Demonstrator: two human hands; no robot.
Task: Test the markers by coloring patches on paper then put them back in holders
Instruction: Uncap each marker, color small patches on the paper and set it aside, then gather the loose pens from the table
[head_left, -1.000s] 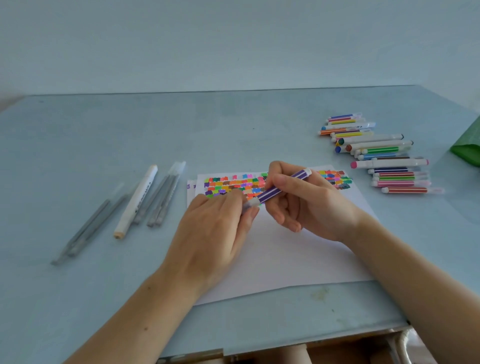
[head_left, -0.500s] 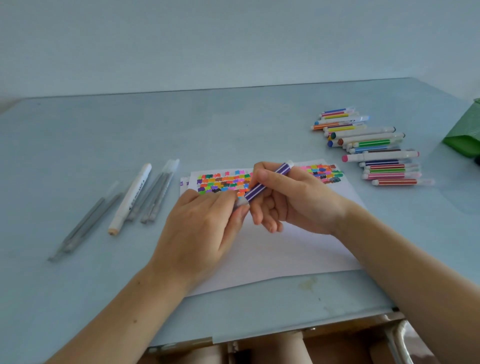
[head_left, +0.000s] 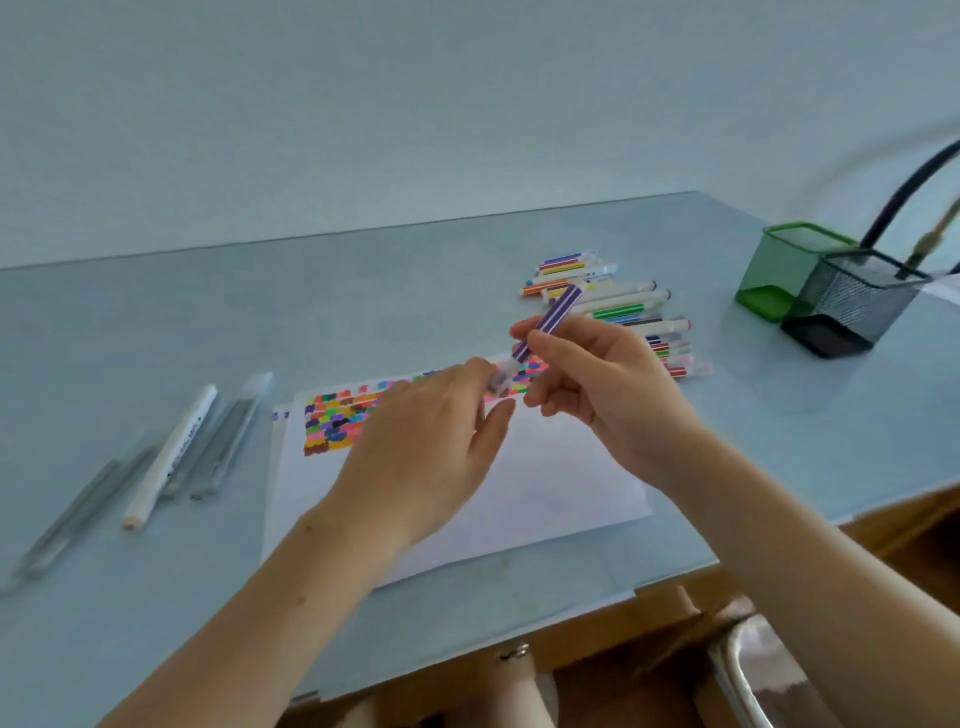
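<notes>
the right hand has lifted the purple-striped marker off the paper, fingers closed round its barrel. the left hand still pinches the clear cap at its lower end. the holders, now in view beyond the right fingers, suggest capping, then stowing.

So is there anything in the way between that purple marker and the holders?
Nothing visible blocks it. The purple marker is raised above the marker pile, and bare table lies before the green holder and black mesh holder.
</notes>
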